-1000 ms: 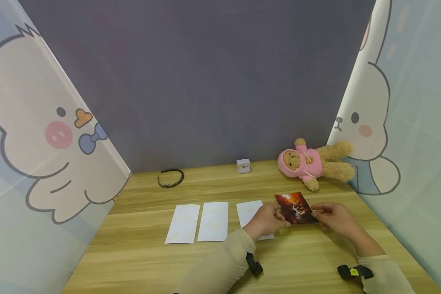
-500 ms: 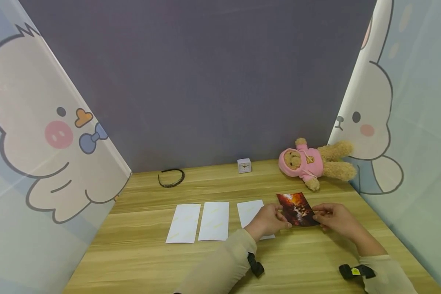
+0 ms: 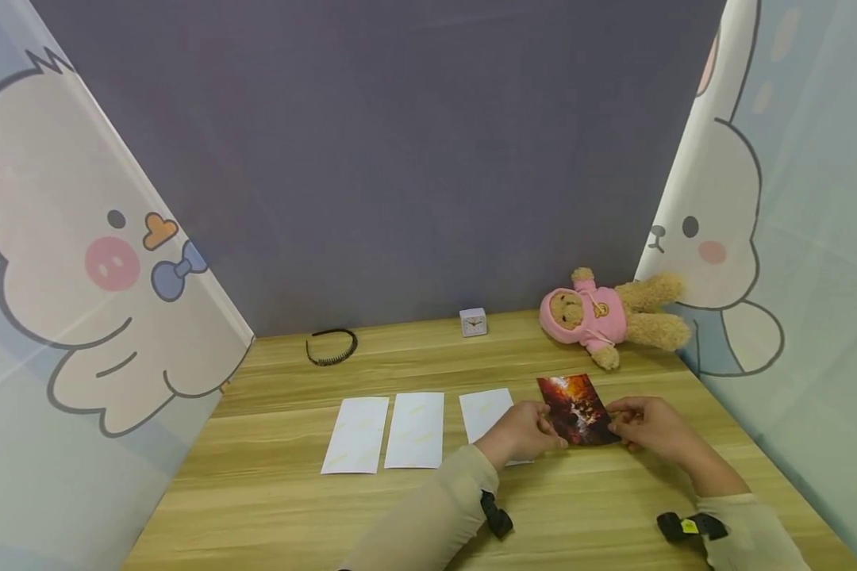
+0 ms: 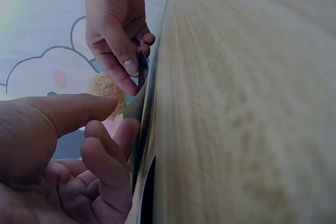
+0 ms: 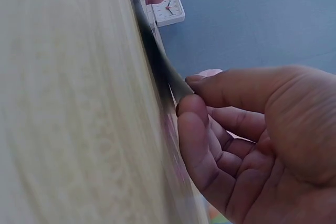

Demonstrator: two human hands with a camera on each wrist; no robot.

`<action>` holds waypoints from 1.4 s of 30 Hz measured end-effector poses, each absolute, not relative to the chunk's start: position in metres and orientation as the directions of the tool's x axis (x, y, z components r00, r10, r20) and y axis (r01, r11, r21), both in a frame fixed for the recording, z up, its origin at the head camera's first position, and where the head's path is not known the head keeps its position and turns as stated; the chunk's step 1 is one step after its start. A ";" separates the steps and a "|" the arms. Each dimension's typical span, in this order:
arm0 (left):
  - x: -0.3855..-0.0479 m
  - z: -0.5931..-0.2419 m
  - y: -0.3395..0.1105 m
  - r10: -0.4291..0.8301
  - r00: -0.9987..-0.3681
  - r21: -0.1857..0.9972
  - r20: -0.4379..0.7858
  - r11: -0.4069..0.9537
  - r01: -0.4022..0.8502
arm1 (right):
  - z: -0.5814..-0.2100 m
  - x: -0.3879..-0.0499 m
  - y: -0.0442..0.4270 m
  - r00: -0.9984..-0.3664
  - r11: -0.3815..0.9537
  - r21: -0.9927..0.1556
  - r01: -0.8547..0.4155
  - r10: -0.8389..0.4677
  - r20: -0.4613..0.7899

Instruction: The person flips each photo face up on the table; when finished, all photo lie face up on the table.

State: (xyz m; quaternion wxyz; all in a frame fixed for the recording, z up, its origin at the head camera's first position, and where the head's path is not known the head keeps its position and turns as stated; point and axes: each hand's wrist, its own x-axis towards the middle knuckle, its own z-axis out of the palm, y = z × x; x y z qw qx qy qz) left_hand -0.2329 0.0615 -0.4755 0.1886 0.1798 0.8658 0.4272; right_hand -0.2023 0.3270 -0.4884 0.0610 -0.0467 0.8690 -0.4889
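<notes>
A dark card with a fiery orange-and-red picture [image 3: 574, 408] lies between the two hands at the right of the table in the head view. My left hand [image 3: 523, 432] holds its left edge near the lower corner, reaching over part of a white card [image 3: 482, 408]. Thumb and fingers of my right hand [image 3: 650, 426] pinch the opposite edge; in the right wrist view that edge [image 5: 180, 83] bends up off the table between the right thumb and fingers. Two more white cards, one at the far left [image 3: 355, 434] and one beside it [image 3: 414, 430], lie flat.
At the back of the wood-grain table [image 3: 271, 507] are a black headband [image 3: 336, 358], a small white clock [image 3: 474, 323] and a teddy bear in a pink hoodie [image 3: 600, 313], lying on its side. Printed side panels and a dark back wall enclose the table.
The picture card has shifted slightly towards the person, its lower edge drawn nearer. Both hands keep hold of it and have barely moved.
</notes>
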 end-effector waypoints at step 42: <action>-0.228 -0.452 -0.054 0.570 -0.812 0.670 0.123 0.556 0.492 | -0.459 -0.221 0.252 -0.880 0.667 -0.584 -0.463 -0.424 0.213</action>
